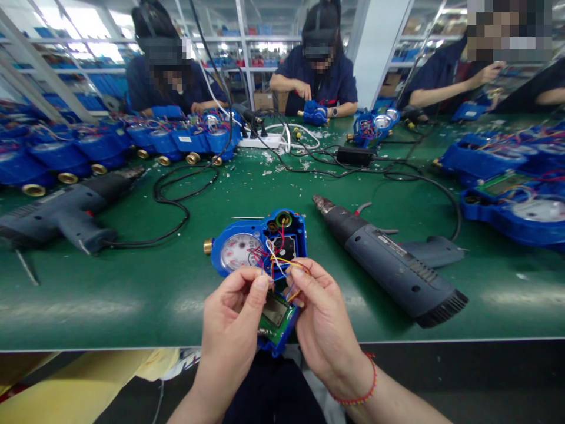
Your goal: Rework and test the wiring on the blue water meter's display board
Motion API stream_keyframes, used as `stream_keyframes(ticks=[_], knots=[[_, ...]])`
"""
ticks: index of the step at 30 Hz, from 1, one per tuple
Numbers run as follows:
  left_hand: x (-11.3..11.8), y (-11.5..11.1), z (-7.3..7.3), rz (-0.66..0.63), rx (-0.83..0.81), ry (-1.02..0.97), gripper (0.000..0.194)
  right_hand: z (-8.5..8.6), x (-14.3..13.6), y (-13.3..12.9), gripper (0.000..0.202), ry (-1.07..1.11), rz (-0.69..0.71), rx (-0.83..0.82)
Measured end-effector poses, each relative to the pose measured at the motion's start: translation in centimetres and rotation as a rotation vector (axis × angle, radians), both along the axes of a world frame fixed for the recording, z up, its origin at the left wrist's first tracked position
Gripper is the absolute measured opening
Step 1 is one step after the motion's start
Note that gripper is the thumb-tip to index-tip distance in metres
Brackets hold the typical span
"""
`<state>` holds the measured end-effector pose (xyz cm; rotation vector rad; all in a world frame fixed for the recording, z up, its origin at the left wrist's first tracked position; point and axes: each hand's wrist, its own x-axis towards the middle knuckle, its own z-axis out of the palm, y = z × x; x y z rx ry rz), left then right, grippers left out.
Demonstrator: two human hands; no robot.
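Note:
A blue water meter (220,259) with a round dial and a brass fitting lies near the front edge of the bench, its wiring compartment uncovered. Thin red, white, yellow and blue wires (279,259) run out of it towards my hands. My left hand (238,312) pinches wires between thumb and forefinger. Opposite it, my right hand (320,312) is closed on the yellow and blue wires. Below and between the hands sits a blue housing with a green circuit board and small display (274,311), partly covered by my fingers.
Heat guns lie to the right (388,259) and left (66,206); red-handled pliers (364,208) rest behind the right one. More blue meters (185,141) line the left and right. Black cables (309,171) and a white power strip (262,141) cross the back. Co-workers sit opposite.

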<state>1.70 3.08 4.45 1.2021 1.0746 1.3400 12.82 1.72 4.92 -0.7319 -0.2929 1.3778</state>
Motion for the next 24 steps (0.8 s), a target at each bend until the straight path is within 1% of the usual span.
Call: stream_keyframes(ticks=[3,8,10,12,14,16,18,21,24], knots=[[-0.5,0.2,-0.3,0.015,-0.015,-0.031,0.018,-0.5,0.8,0.0,0.029,-0.071,-0.006,0.013],[-1.3,0.4,-0.3,0.016,-0.014,-0.025,0.017,-2.1,2.5,-0.6,0.015,-0.435,-0.039,0.128],[-1.5,0.4,0.0,-0.004,-0.005,0.02,0.015,-2.5,2.9,-1.0,0.015,-0.507,-0.012,0.112],[-1.5,0.4,0.5,-0.054,0.013,0.124,0.016,-2.7,3.1,-1.2,0.015,-0.531,0.005,0.067],[-1.3,0.3,1.3,-0.114,0.06,0.314,0.021,-2.6,3.1,-1.3,0.014,-0.548,-0.009,0.058],[-0.8,0.4,1.9,-0.17,0.123,0.519,0.022,-2.4,2.9,-1.3,0.011,-0.576,-0.04,0.09],[-0.3,0.6,2.4,-0.207,0.167,0.65,0.019,-2.1,2.7,-1.3,0.007,-0.617,-0.074,0.132],[0.2,1.1,2.6,-0.241,0.166,0.736,0.011,-1.8,2.6,-1.4,0.005,-0.685,-0.095,0.146],[0.2,1.4,2.4,-0.268,0.135,0.746,0.014,-1.8,2.7,-1.5,0.007,-0.784,-0.092,0.098]])
